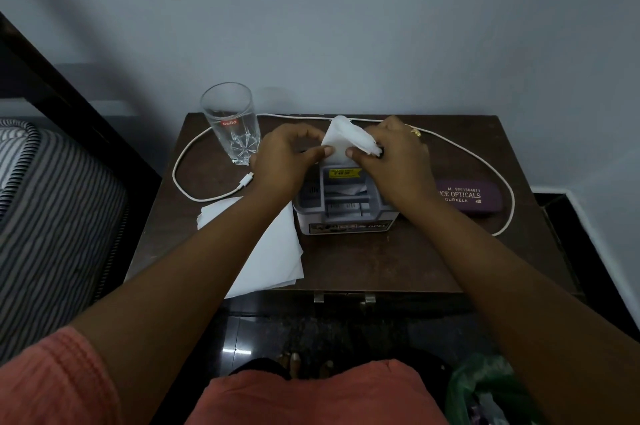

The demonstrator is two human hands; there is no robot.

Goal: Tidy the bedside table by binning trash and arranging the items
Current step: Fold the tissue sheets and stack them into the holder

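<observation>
Both hands hold a white tissue (341,140) above a grey plastic box (343,206) in the middle of the dark wooden bedside table (398,262). My left hand (289,156) pinches the tissue's left edge and my right hand (394,154), with a gold ring, pinches its right side. More flat white tissue sheets (266,248) lie at the table's front left. A clear drinking glass (232,123) stands at the back left. A purple spectacle case (469,198) lies on the right. A white charging cable (214,194) loops around the tabletop.
A bed with a striped mattress (52,217) and dark frame stands to the left. A green plastic bag (485,393) with trash sits on the dark glossy floor at the lower right. A grey wall is close behind the table.
</observation>
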